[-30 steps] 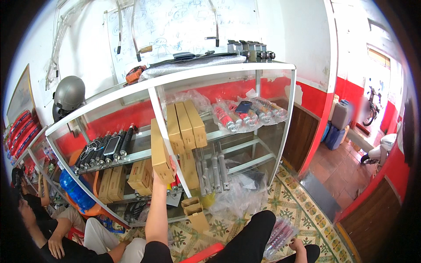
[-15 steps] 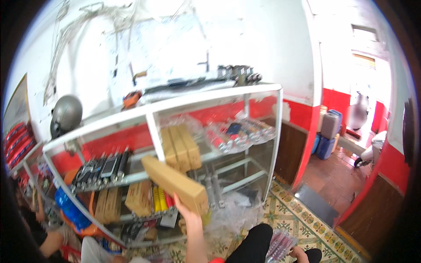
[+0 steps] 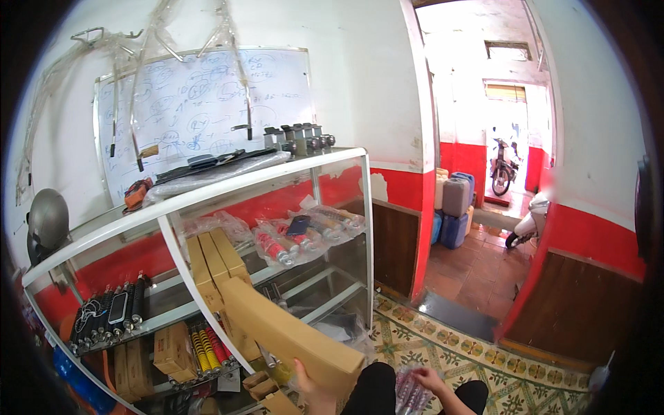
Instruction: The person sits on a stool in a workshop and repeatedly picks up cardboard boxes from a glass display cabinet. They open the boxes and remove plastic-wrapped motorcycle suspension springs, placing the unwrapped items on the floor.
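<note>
My left hand [image 3: 309, 386] grips the near end of a long brown cardboard box [image 3: 294, 332]. The box slants from the display case toward my knees, and its far end overlaps upright boxes [image 3: 214, 263] on the middle shelf. Most of the left hand's fingers are hidden by the box. Between my knees lies a clear plastic-wrapped bundle [image 3: 408, 395] of reddish coiled parts. My right hand [image 3: 430, 380] is closed at the top of this bundle, its fingers on the plastic.
The glass display case [image 3: 263, 181] holds wrapped red shock absorbers [image 3: 277, 243], black shock absorbers [image 3: 104, 315], a phone [image 3: 118, 308] and yellow springs [image 3: 203, 349]. A helmet [image 3: 48, 218] sits at left. Plastic jugs [image 3: 456, 200] stand by the doorway, with motorbikes beyond.
The view has swung right, so the case sits further left. My left hand and the box have come lower and nearer to my knees. More of the right hand shows.
</note>
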The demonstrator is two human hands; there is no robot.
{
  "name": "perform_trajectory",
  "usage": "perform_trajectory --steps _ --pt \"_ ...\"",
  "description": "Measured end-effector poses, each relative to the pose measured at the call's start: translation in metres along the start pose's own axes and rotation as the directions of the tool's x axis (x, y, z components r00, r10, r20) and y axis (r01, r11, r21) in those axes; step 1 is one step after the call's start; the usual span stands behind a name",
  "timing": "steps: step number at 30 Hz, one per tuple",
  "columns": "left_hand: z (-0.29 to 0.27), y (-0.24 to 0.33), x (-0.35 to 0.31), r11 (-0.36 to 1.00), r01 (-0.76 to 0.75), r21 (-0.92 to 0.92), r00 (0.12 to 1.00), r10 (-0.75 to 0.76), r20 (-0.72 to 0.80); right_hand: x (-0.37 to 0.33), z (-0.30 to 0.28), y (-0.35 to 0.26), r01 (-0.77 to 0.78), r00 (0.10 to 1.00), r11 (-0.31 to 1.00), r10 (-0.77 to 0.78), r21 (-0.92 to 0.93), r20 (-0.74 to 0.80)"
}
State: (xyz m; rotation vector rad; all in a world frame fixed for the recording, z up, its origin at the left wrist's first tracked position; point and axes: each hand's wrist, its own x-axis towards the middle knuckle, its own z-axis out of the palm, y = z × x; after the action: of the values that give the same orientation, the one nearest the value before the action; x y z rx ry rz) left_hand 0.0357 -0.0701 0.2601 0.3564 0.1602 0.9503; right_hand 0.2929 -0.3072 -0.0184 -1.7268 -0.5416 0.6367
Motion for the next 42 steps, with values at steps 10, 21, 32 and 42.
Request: perform_trajectory --steps 10,21,32,42 --pt "-0.019 -0.045 -0.005 0.873 0.102 0.478 0.971 -0.192 0.145 -0.075 0.068 -0.371 0.500 0.806 0.848 -0.530 0.177 0.262" --pt "-0.031 -0.066 0.010 0.657 -0.319 0.683 0.771 -0.240 0.590 -0.091 0.060 -0.307 0.455 0.888 0.839 -0.454 0.297 -0.078" --pt "-0.094 -0.056 0.028 0.394 -0.202 0.897 0.726 -0.554 0.407 -0.074 0.085 -0.214 0.357 0.903 0.880 -0.411 0.314 0.127" --pt "-0.093 -0.068 0.036 0.314 -0.063 0.947 0.726 -0.637 0.259 -0.064 0.070 -0.229 0.343 0.912 0.933 -0.359 0.112 0.200"
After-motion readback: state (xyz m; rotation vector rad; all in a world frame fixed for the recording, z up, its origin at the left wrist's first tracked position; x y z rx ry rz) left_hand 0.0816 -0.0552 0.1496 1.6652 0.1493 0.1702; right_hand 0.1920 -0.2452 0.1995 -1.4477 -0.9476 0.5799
